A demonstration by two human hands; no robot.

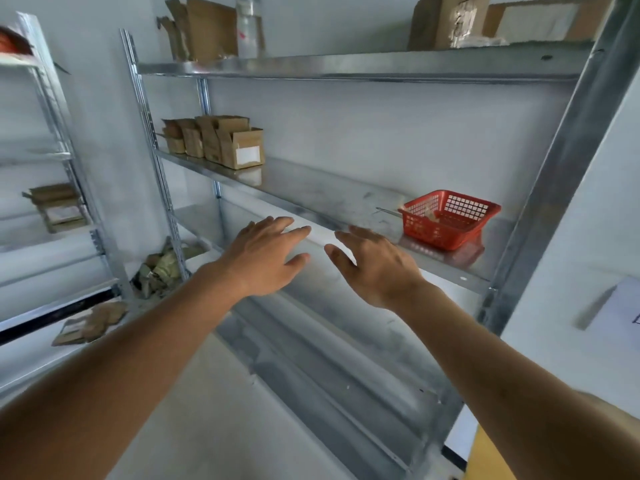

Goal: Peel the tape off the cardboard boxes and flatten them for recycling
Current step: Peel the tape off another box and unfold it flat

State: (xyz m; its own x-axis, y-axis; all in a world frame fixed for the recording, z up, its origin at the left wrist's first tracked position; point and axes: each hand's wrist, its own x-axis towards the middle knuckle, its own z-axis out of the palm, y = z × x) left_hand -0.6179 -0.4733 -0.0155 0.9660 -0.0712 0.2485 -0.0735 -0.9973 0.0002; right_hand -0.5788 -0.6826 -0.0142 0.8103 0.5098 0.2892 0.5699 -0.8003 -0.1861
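Reaching forward, left hand (265, 258) and right hand (375, 266) hover side by side before the middle shelf (329, 199), fingers straight and spread, grasping nothing. Farther right on that shelf sits a red basket (450, 218); at its far left end stand small cardboard boxes (216, 140).

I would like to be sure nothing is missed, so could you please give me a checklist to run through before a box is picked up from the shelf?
1. Left hand free, holding nothing: ok.
2. Right hand free, holding nothing: ok.
3. Small cardboard boxes present on the middle shelf: ok.
4. Hands already at the boxes: not ok, they hover further right.
5. Tape on the boxes: cannot tell.
6. Red basket apart from the boxes: ok.
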